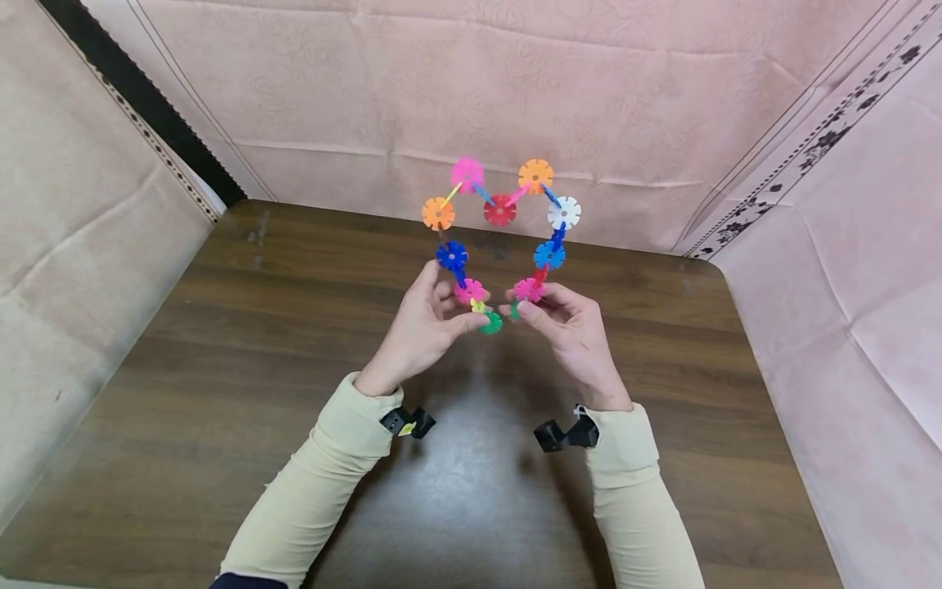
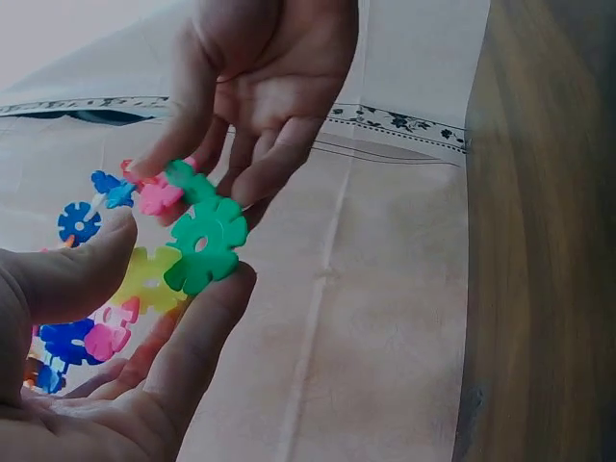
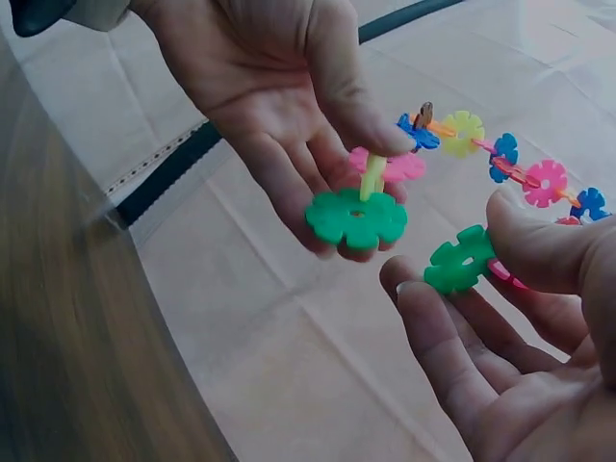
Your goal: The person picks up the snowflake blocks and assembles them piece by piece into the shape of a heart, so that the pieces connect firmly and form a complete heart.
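Observation:
A chain of colourful flower-shaped plastic interlocking discs [image 1: 500, 210] is held up in an outline like a heart, its two ends close together. My left hand [image 1: 415, 331] pinches one end, thumb by a yellow disc [image 2: 149, 279] that joins a green end disc [image 2: 214, 241]. My right hand [image 1: 577, 335] pinches the other end, with a second green disc [image 3: 457, 260] at its fingertips and a pink disc [image 1: 528, 290] beside it. In the right wrist view a gap shows between the two green discs. Orange [image 1: 536, 176], white [image 1: 564, 213] and blue discs [image 1: 452, 255] make up the upper sides.
A brown wood-grain table [image 1: 471, 491] lies under the hands. Pale pink cloth [image 1: 471, 90] hangs behind it and at both sides. Each wrist wears a small black camera [image 1: 567, 432] below the hand.

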A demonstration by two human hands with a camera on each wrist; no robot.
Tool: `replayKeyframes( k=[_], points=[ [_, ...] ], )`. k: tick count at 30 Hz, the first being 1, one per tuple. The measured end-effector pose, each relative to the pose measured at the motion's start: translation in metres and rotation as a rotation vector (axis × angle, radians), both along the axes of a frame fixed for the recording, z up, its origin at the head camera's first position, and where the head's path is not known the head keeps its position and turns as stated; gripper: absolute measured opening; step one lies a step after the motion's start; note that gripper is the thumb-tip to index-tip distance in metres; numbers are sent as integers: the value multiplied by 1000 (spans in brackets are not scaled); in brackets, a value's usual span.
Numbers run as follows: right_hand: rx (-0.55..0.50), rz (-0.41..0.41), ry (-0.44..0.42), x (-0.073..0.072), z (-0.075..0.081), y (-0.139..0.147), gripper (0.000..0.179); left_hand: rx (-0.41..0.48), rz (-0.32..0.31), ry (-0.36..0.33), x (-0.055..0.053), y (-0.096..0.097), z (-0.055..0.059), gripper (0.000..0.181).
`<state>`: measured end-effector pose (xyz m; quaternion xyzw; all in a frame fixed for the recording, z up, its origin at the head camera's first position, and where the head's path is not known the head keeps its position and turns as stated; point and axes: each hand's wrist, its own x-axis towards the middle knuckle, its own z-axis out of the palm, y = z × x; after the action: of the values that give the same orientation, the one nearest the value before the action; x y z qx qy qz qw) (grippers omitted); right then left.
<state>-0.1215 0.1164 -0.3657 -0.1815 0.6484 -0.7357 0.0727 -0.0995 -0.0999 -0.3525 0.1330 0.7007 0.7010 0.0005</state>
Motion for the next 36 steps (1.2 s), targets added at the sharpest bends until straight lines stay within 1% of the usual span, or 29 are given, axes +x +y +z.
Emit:
replayKeyframes(
  k=[4, 6, 9, 15, 19, 32, 36],
  points=[
    [-37, -9, -1, 1, 1, -5, 28, -60, 22, 24, 0, 0, 0, 64],
    [-64, -8, -7, 1, 0, -6, 28, -85, 24, 33, 0, 0, 0, 65],
    [-88, -6, -16, 1, 0, -9, 29, -103, 28, 49, 0, 0, 0, 67],
    [-114, 5, -20, 2, -1, -11, 31, -53, 40, 77, 0, 0, 1, 63],
    [-109, -1, -11, 2, 0, -12, 31, -44, 52, 84, 0, 0, 1, 60],
    [-53, -54, 35, 0, 0, -15, 29, -9, 84, 71, 0, 5, -3, 61],
    [-58, -57, 43, -1, 2, -15, 29, -25, 85, 39, 0, 6, -4, 58]
  ],
)
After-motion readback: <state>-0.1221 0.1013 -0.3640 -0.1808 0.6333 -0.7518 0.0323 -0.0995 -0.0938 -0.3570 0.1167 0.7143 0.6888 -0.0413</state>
